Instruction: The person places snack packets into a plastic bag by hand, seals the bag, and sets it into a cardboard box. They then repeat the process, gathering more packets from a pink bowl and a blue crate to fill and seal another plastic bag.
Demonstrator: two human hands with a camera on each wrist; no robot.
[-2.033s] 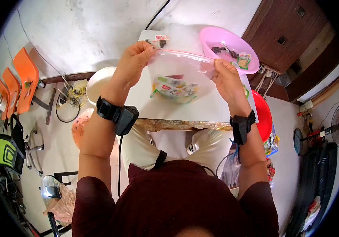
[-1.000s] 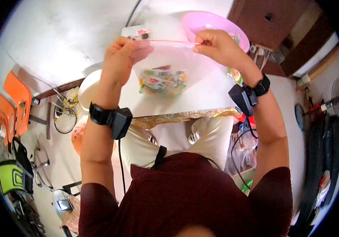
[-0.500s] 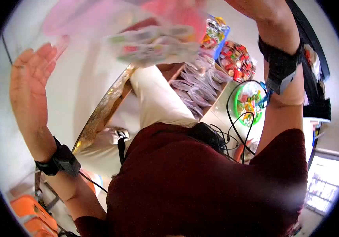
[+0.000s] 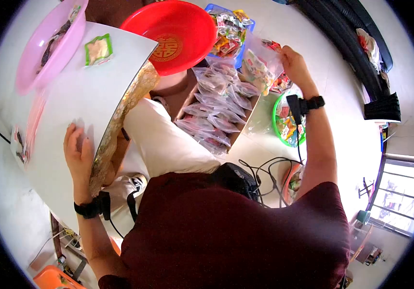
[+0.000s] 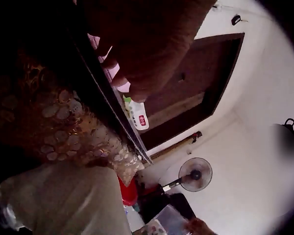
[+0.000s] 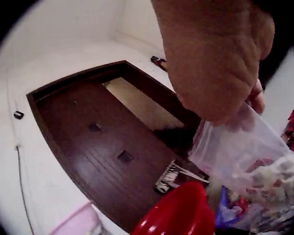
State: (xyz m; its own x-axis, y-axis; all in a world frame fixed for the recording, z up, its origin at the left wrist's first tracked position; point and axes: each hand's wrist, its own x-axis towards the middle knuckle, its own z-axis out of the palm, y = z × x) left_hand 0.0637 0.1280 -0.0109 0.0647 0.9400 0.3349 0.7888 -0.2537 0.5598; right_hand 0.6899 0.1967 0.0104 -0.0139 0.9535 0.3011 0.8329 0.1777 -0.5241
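Note:
My right hand (image 4: 297,67) pinches the top of a clear zip bag (image 4: 258,65) that holds several small food packets. The bag hangs beside the far end of a cardboard box (image 4: 246,126) full of similar filled bags (image 4: 211,115). In the right wrist view the same zip bag (image 6: 240,147) droops from the fingers, its packets at the bottom. My left hand (image 4: 77,154) lies by the near edge of the white table (image 4: 67,103), fingers loosely bent and holding nothing.
On the table are a pink basin (image 4: 55,45), a green-edged packet (image 4: 98,49) and pink-topped plastic bags (image 4: 35,115). Beyond the table edge stand a red basin (image 4: 168,29) and a blue crate of packets (image 4: 228,31). A green basket (image 4: 277,120) and black cables (image 4: 269,168) lie right.
The body has turned right, away from the table. The left hand has let go of the zip bag and lowered to the table; the right hand has carried the bag over beside the box.

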